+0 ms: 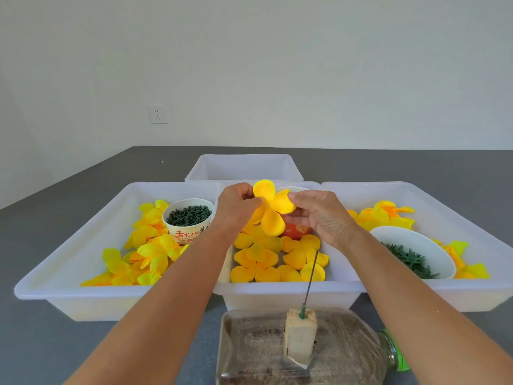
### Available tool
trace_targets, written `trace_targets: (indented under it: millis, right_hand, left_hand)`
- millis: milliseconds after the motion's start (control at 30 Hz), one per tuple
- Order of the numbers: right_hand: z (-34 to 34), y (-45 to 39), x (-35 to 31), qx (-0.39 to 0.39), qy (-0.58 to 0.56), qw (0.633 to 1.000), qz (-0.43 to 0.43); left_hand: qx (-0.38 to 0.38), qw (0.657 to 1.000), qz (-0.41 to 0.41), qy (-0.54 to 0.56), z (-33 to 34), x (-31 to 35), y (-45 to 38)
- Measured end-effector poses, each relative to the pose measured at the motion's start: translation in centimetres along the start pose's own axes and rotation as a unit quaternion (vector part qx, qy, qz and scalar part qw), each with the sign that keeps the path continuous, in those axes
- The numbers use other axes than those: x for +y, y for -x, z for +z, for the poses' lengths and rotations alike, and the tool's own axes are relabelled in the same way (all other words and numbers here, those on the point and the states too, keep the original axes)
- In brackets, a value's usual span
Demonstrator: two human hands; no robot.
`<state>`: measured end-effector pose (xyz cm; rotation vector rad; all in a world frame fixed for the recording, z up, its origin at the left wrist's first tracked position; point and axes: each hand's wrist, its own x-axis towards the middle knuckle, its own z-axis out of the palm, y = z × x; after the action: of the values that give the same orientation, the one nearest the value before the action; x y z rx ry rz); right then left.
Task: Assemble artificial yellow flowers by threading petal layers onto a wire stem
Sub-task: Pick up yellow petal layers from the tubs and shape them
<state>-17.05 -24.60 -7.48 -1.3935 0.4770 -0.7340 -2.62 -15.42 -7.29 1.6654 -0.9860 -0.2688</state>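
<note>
A yellow petal layer [273, 211] is held up above the middle tray [288, 289]. My left hand [236, 208] pinches its left side and my right hand [319, 215] pinches its right petal. Below them a thin dark wire stem [311, 276] stands upright, stuck by a green base into a pale block [299, 339] that sits on a plastic bottle [299, 354] lying on its side. More yellow petal layers [266, 259] lie in the middle tray.
The left tray [83, 298] holds petals and a paper cup of dark green pieces [188, 218]. The right tray [472, 295] holds petals and a white bowl of green leaf parts [410, 251]. An empty white tray [244, 168] stands behind. An orange cup [295, 230] sits under my right hand.
</note>
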Motion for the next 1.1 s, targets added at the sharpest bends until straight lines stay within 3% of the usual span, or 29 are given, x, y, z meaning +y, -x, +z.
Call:
trace_targets:
  millis: [133, 300, 400, 500, 600, 767, 867, 967, 1100]
  right_hand:
    - [-0.2, -0.2, 0.5, 0.049, 0.092, 0.994, -0.017]
    - [-0.4, -0.4, 0.8, 0.097, 0.128, 0.986, -0.045]
    - [-0.4, -0.4, 0.6, 0.128, 0.152, 0.978, -0.064]
    - [-0.5, -0.2, 0.4, 0.157, 0.189, 0.964, -0.099]
    - [-0.2, 0.2, 0.0, 0.168, 0.236, 0.947, -0.142]
    - [1.4, 1.3, 0.5, 0.184, 0.286, 0.924, -0.176]
    - [1.7, 1.5, 0.6, 0.179, 0.275, 0.929, -0.171]
    - [2.0, 1.8, 0.7, 0.135, 0.247, 0.946, -0.164]
    - [2.0, 2.2, 0.5, 0.069, 0.159, 0.976, -0.128]
  left_hand:
    - [-0.002, 0.999, 0.032, -0.04, 0.0, -0.2, 0.0]
    - [0.03, 0.989, 0.075, -0.126, 0.3, -0.1, 0.2]
    - [0.072, 0.976, 0.093, -0.182, 0.2, 0.5, 0.4]
    - [0.123, 0.953, 0.167, -0.218, 0.3, 1.8, 1.5]
    - [0.089, 0.972, 0.14, -0.168, 0.8, 1.9, 2.7]
    - [0.123, 0.992, -0.02, 0.019, 0.1, 1.5, 3.0]
    - [0.028, 0.991, -0.034, 0.128, 0.1, 1.6, 3.5]
    - [-0.074, 0.983, -0.06, 0.159, 0.3, 1.6, 4.1]
    - [-0.119, 0.967, -0.078, 0.213, 0.1, 1.7, 4.2]
